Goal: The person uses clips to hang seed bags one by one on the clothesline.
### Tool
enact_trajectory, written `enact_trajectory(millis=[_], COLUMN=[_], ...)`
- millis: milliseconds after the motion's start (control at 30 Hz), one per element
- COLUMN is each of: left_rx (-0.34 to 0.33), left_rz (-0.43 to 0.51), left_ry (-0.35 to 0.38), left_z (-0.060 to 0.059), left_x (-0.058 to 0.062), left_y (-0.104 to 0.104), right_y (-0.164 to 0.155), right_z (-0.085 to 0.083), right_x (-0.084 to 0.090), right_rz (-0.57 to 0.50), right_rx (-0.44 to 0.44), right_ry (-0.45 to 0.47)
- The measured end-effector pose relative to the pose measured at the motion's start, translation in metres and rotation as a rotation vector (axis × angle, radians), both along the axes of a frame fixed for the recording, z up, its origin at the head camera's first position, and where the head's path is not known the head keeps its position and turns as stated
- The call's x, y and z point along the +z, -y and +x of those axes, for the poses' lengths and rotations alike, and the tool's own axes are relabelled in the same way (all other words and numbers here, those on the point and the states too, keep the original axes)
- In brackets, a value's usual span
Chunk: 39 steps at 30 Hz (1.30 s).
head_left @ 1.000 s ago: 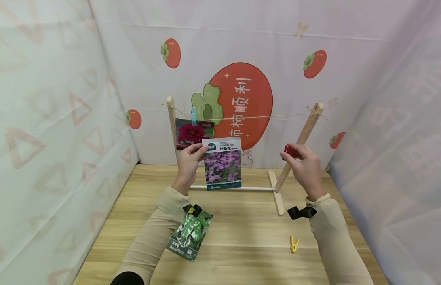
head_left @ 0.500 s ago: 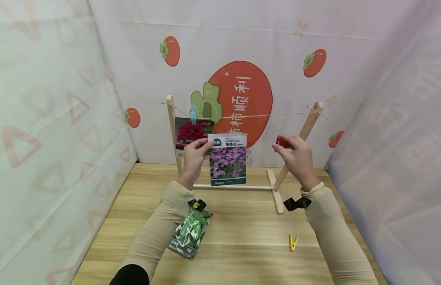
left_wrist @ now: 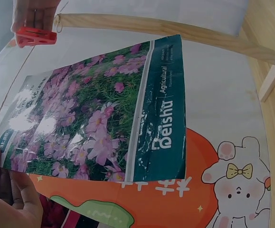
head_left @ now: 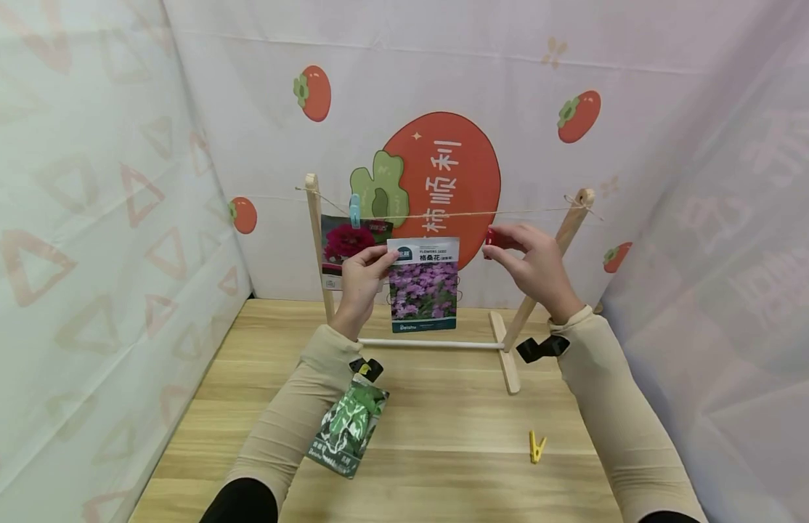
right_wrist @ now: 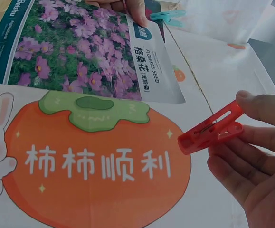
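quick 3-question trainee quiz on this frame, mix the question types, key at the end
1. True or false: the right hand pinches a red clothespin.
2. Which packet does the left hand hold? A) purple-flower seed packet B) green packet C) red-flower packet
3. What fastens the red-flower packet to the string?

Key: 1 true. 2 A. 3 a blue clothespin.
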<state>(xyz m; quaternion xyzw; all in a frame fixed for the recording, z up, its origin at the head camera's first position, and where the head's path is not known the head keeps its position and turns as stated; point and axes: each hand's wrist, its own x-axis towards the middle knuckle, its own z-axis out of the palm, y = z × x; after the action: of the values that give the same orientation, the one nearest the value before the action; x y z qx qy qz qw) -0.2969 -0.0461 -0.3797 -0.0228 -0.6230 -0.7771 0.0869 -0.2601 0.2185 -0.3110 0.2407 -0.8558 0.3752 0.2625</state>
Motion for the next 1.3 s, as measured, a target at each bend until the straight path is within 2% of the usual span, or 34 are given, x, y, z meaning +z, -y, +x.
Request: enact_trajectory(millis=[133, 367, 867, 1100, 1300], left_rx=[0.000, -0.010, -0.011, -0.011, -0.024], left_rz=[0.018, 0.053, 0.072, 0.066, 0.067], left_ry=[-0.022, -0.020, -0.040, -0.012, -0.003], left_z=[-0.002, -0.006, -0.011, -0.011, -0.013], left_x=[0.001, 0.002, 0.006, 0.008, 0.009], left_y=[-0.002, -0.005, -0.010, -0.013, -0.015], right_y=[0.007, 0.017, 0.045, 0.059, 0.067], right_z=[-0.004, -0.012, -0.033, -0.044, -0.050], right_x=[0.005, 0.017, 0.040, 0.042, 0.041], right_rz=[0.004, -0.035, -0.138, -0.162, -0.126], right_rx=[0.039, 0.036, 0.076, 0.076, 0.040], right_ry=[0.017, 0.045, 0.004, -0.049, -0.064])
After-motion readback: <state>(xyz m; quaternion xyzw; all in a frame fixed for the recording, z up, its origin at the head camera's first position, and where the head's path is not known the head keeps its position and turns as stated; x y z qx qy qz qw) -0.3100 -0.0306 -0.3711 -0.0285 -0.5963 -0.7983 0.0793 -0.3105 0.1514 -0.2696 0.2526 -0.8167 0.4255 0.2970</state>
